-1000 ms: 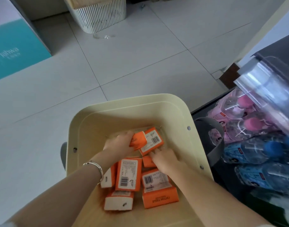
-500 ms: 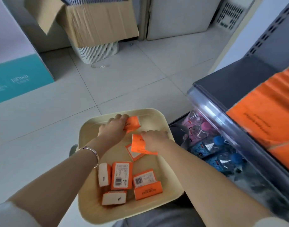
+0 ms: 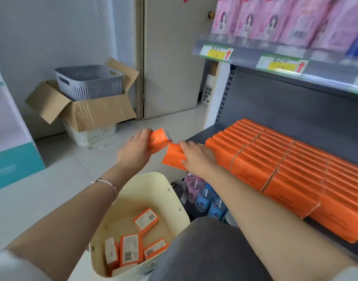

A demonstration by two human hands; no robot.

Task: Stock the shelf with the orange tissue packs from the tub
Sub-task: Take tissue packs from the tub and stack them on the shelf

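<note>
Reaching both arms forward over the cream plastic tub [image 3: 121,211], you have your left hand [image 3: 133,152] wrapped round one small orange film-wrapped tissue pack [image 3: 159,137] and your right hand [image 3: 196,157] gripping a second orange tissue pack [image 3: 173,157], fingers over its top and thumb beneath. Both packs hang in the air near the left front corner of the dark grey metal shelf [image 3: 201,133]; neither is set down yet. Go in with the right one first, since it is nearer. Seat it on the bare strip at the shelf's left end, tight against the stocked rows of orange packs [image 3: 275,159]. Stand it the same way up and flush with their front edge, then follow with the left. Ease each in sideways so you do not tip the neighbouring row. Both your palms face down, the right hand just beside the leftmost row. More loose orange packs [image 3: 131,248] wait in the tub's bottom.
</note>
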